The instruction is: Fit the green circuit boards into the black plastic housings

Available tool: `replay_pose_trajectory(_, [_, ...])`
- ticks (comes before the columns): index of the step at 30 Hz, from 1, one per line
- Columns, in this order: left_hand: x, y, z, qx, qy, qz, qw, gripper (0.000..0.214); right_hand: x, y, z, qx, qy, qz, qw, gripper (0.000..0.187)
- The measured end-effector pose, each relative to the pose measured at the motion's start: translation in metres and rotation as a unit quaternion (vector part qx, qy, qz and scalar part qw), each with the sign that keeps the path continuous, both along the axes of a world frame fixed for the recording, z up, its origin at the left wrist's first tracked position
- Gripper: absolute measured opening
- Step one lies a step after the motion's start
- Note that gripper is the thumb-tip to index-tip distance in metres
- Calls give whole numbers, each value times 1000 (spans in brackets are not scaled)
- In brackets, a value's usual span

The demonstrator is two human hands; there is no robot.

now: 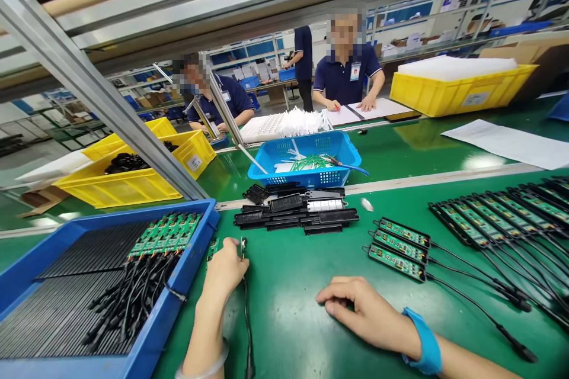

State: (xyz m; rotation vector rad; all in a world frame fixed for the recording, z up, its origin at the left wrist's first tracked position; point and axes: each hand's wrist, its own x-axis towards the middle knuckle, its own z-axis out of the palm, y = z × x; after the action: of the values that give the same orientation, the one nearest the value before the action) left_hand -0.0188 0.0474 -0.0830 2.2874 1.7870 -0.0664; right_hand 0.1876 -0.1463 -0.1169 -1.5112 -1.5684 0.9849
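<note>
My left hand (224, 269) is closed round a small circuit board (243, 247), whose black cable (249, 325) hangs toward me. Part of a green board (213, 247) also shows at the left side of this hand; the fingers hide how the two relate. My right hand (360, 308), with a blue wrist strap (422, 340), hovers over or rests on the green table, fingers loosely stretched and nothing in them. Beyond both hands lies a pile of black plastic cases (288, 210). To the right, several cased boards (398, 257) with cables lie side by side.
A blue tray (208, 219) of cabled boards stands left. Farther right is a long row of cased boards (502, 213). A blue basket (306, 157) holds green and white strips. Yellow bins (457, 92) and a metal post (102, 83) stand beyond; people sit across.
</note>
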Motion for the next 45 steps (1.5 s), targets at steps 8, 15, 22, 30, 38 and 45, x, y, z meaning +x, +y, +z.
replay_pose_trajectory(8, [70,-59,5,-136,-450,-196,861,29,-5,-2,-7,-99,498,-25,861,65])
replay_pose_trajectory(15, [136,-26,-8,164,-252,-376,877,11,-3,-9,11,-18,419,-129,899,45])
replay_pose_trajectory(22, [113,-45,-1,147,-328,-329,873,8,7,-14,18,11,209,-150,966,37])
replay_pose_trajectory(30, [77,-65,-28,-241,-653,-94,712,48,18,-11,9,38,19,-158,986,35])
replay_pose_trajectory(38, [81,-78,-25,-365,-734,-24,572,47,19,-12,7,50,22,-181,982,34])
replay_pose_trajectory(45, [87,-90,-30,-327,-765,-22,555,49,24,-11,2,55,-58,-150,985,29])
